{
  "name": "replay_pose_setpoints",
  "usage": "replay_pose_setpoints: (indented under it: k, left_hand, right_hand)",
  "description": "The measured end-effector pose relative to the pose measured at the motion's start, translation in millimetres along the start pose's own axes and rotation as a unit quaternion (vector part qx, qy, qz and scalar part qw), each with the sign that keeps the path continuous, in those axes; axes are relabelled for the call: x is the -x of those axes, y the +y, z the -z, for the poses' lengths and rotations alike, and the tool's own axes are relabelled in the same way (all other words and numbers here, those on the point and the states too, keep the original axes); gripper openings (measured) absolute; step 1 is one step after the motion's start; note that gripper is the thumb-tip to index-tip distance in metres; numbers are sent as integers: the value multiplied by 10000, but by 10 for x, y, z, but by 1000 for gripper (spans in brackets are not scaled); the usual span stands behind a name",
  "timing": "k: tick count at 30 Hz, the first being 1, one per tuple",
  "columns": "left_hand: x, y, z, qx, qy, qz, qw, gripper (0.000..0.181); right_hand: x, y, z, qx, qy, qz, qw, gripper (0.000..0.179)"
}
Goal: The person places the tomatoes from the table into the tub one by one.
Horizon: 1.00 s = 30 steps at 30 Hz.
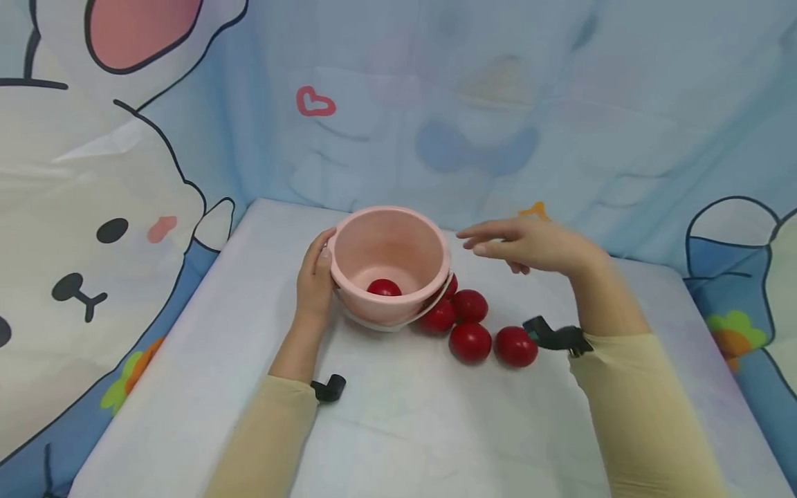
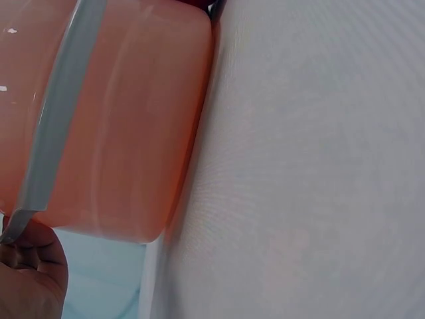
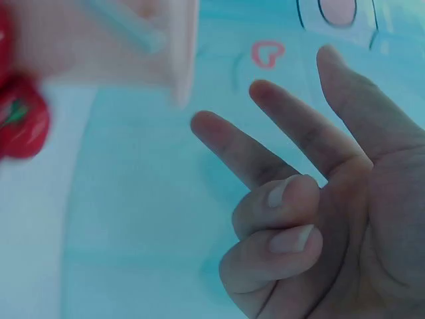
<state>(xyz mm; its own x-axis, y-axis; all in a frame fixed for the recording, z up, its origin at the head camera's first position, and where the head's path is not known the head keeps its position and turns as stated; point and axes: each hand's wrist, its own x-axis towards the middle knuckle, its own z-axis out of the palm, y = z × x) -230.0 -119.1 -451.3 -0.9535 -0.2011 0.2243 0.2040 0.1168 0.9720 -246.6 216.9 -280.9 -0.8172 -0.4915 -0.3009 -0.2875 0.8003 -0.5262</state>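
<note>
A pink bucket (image 1: pixel 398 308) with a white handle (image 1: pixel 398 325) stands upright on the table, its handle hanging down on the near side. My left hand (image 1: pixel 314 283) holds it by the left side of the rim. In the left wrist view, the fingers of the left hand (image 2: pixel 33 272) are by the handle's end. One red tomato (image 1: pixel 384 288) lies inside the bucket. My right hand (image 1: pixel 529 243) hovers empty to the right of the bucket, apart from it. The right wrist view shows two fingers and the thumb extended, the other fingers bent (image 3: pixel 282 256).
Several red tomatoes lie on the table right of the bucket, the nearest ones in front (image 1: pixel 470 343) and at the right (image 1: pixel 516 346). One tomato (image 3: pixel 23 119) shows a green stem. A printed blue curtain (image 1: pixel 373 159) hangs behind the white table (image 1: pixel 398 429).
</note>
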Motion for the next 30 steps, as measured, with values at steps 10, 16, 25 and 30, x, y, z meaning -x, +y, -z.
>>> replay_pose_setpoints:
  k: [10, 16, 25, 30]
  left_hand:
    - [-31, 16, 90, 0, 60, -35, 10000, 39]
    - [-37, 12, 167, 44, 64, 156, 9998, 39]
    - [-52, -5, 217, 41, 185, 115, 9998, 41]
    - [-60, -24, 242, 66, 173, -30, 9998, 42]
  right_hand:
    - [659, 1075, -858, -911, 869, -620, 9901, 56]
    - [712, 1387, -1366, -1732, 1121, -705, 9759, 65]
    - [673, 1531, -1665, -2314, 1312, -785, 9608, 68]
    - [643, 1498, -1710, -2339, 1290, -1069, 9577, 71]
